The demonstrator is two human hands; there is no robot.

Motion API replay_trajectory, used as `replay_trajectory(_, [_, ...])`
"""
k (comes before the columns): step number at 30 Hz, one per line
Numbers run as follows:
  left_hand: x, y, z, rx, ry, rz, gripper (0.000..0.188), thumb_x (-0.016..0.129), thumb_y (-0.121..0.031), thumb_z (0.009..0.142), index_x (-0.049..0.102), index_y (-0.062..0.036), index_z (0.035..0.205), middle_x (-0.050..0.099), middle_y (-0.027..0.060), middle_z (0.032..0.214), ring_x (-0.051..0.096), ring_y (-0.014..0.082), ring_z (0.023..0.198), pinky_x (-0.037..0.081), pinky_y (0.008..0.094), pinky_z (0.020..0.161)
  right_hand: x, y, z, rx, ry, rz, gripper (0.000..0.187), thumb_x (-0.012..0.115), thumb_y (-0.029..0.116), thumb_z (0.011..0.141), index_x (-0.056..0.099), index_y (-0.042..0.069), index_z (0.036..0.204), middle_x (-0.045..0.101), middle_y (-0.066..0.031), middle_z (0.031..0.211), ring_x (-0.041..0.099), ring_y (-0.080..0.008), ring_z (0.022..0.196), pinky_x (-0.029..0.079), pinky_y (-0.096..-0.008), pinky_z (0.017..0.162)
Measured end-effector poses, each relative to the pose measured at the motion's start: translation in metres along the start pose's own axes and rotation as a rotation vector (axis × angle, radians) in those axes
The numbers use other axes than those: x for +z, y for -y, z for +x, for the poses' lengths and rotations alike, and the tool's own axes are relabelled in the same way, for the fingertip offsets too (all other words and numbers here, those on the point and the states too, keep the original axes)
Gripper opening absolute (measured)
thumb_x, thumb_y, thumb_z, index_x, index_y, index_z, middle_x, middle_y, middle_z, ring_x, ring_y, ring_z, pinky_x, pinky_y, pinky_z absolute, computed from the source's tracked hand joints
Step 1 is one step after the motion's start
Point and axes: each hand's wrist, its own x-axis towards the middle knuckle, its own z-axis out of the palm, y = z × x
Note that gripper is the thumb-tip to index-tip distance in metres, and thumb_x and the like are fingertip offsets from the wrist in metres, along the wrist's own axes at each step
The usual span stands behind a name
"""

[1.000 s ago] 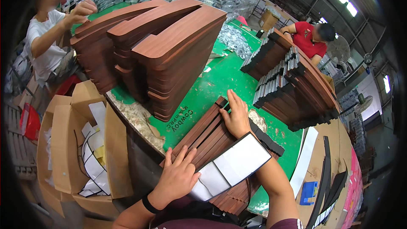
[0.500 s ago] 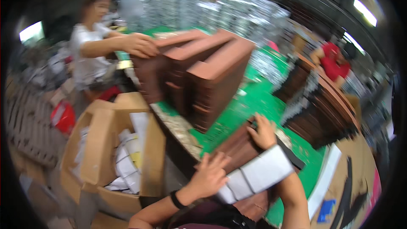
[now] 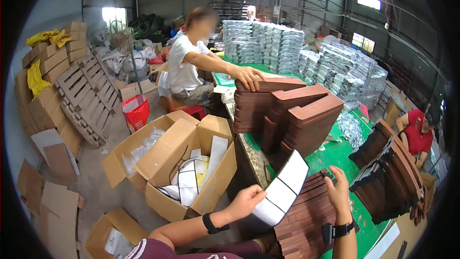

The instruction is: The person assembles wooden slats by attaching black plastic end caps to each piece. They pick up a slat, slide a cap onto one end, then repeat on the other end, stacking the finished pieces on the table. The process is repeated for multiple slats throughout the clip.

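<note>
My left hand (image 3: 247, 200) pinches the near-left edge of a white sheet (image 3: 282, 192) crossed by thin black lines. The sheet tilts up, its upper end pointing to the far right. Below and right of it, a row of reddish-brown slats (image 3: 306, 220) lies at the near edge of the green table. Over the slats' right side, my right hand (image 3: 338, 187) has its fingers apart and holds nothing I can see. A black band circles my left wrist, and a dark watch-like device is on my right.
Brown panel stacks (image 3: 311, 120) stand ahead, touched by a seated person's hand (image 3: 249, 77). More dark brown stacks (image 3: 383, 172) lie right, near a person in red (image 3: 416, 132). Left of the table, an open carton (image 3: 211, 187) holds white sheets. Silvery wrapped stacks (image 3: 282, 48) fill the back.
The view has swung left. My left hand has raised the white sheet from beside my right forearm to a steep tilt. My right hand is apart from the sheet, fingers spread.
</note>
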Motion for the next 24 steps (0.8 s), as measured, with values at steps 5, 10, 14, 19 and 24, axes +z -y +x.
replay_trajectory(5, [0.002,-0.021,0.011,0.039,-0.035,-0.069,0.02,0.06,-0.024,0.114,0.064,-0.0059,0.106,0.062,-0.0064,0.094,0.053,0.0019,0.088,0.047,0.0225,0.079,-0.025,0.117,-0.042,-0.34,0.178,0.068,0.036,0.079,0.003,0.087,0.076,0.008,0.123,0.068,-0.0175,0.133,0.066,-0.0378,0.123,0.056,-0.045,0.103])
replay_trajectory(10, [0.026,-0.061,0.013,0.123,0.013,-0.062,0.018,0.057,-0.022,0.115,0.063,-0.0063,0.11,0.063,-0.0053,0.096,0.055,0.0022,0.088,0.047,0.0214,0.08,-0.013,0.162,-0.073,-0.487,0.344,-0.062,0.056,0.087,0.033,0.086,0.07,0.015,0.137,0.05,-0.0265,0.151,0.044,-0.0524,0.144,0.04,-0.0625,0.113])
replay_trajectory(14, [0.031,-0.079,0.02,0.084,0.01,-0.287,0.02,0.058,-0.025,0.114,0.065,-0.0071,0.109,0.067,-0.0034,0.099,0.06,0.0038,0.09,0.05,0.0238,0.082,0.001,0.159,-0.079,-0.426,0.125,-0.066,0.08,0.089,0.03,0.086,0.052,0.011,0.155,0.038,-0.0338,0.157,0.043,-0.0575,0.142,0.04,-0.0627,0.116])
replay_trajectory(19, [0.017,-0.1,0.029,0.048,-0.001,-0.402,0.028,0.059,-0.03,0.114,0.069,-0.0047,0.117,0.075,0.0033,0.107,0.07,0.0105,0.095,0.056,0.0287,0.088,0.016,0.15,-0.057,-0.317,0.023,0.17,0.104,0.096,0.025,0.079,0.039,0.003,0.163,0.053,-0.0286,0.149,0.056,-0.0443,0.136,0.051,-0.0473,0.111])
replay_trajectory(24, [0.013,-0.122,0.032,-0.026,0.081,-0.499,0.033,0.053,-0.033,0.116,0.068,-0.0041,0.121,0.076,0.0073,0.111,0.073,0.0153,0.1,0.058,0.0331,0.093,0.021,0.155,-0.053,-0.29,-0.028,0.259,0.096,0.095,0.018,0.081,0.044,0.003,0.161,0.069,-0.0213,0.128,0.071,-0.0281,0.11,0.058,-0.0361,0.088])
